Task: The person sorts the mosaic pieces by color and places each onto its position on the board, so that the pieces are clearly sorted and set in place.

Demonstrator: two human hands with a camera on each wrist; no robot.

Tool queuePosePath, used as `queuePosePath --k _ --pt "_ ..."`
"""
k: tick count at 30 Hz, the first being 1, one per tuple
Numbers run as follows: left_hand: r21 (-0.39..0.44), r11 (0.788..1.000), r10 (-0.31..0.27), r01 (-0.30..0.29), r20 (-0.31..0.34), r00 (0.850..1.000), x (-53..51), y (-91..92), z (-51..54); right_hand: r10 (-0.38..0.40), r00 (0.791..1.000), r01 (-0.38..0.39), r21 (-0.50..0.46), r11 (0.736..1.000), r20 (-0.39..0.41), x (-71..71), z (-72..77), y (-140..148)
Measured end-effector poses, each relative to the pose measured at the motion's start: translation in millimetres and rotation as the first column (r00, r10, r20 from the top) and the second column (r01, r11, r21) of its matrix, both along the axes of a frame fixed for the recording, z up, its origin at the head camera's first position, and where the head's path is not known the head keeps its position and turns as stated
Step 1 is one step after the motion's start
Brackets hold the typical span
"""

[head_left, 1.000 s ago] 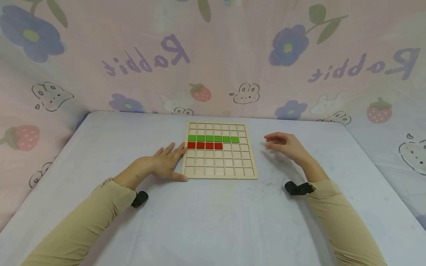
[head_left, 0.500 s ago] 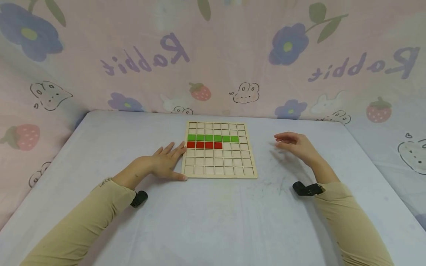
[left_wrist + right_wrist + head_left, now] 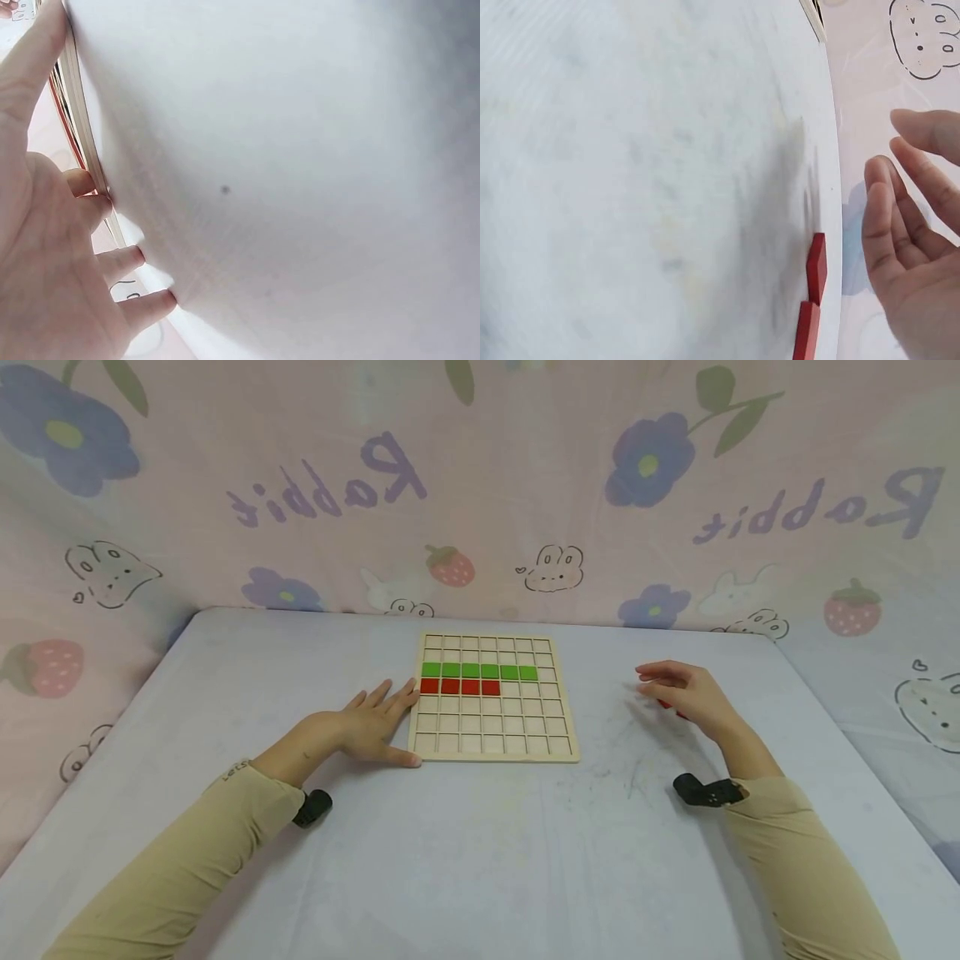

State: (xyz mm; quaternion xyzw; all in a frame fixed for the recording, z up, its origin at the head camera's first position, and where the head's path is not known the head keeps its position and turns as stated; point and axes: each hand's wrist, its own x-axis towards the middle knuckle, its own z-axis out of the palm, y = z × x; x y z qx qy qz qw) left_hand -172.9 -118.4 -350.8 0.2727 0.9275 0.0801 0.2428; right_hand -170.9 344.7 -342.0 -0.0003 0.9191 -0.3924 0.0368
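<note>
A wooden grid board (image 3: 525,746) lies flat on the table. One row of it holds several green tiles (image 3: 471,671), and the row nearer me holds several red tiles (image 3: 451,686). My left hand (image 3: 371,727) rests at the board's left side, fingers spread, with thumb and fingertips against its edge. To the right of the board, my right hand (image 3: 690,697) hovers above the table with loosely bent fingers and nothing between them. Two loose red tiles (image 3: 817,268) lie on the table below it; in the head view the hand covers most of them.
The white tabletop (image 3: 480,860) carries faint smudges to the right of the board. Behind it hangs a patterned cloth (image 3: 487,510) with flowers, rabbits and strawberries. A black wrist camera sits at each cuff, the right one (image 3: 705,790) low over the table.
My right hand has moved right, away from the board, and loose red tiles have come into view beneath it. My left hand and the board look unchanged.
</note>
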Motion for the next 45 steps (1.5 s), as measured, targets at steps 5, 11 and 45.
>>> queuePosePath --k 5,11,45 --pt "0.002 1.000 -0.004 0.004 0.011 1.000 1.4 0.0 3.7 0.000 1.000 0.000 -0.001 1.000 -0.020 2.3 -1.4 5" --pt "0.006 1.000 -0.004 0.004 0.014 1.000 5.2 1.2 10.8 -0.012 1.000 0.012 -0.005 1.000 -0.013 3.1 -4.1 12" --pt "0.008 1.000 -0.002 0.002 0.012 1.000 4.8 0.9 9.9 -0.094 0.991 0.084 0.101 0.991 0.092 9.9 -13.8 27"
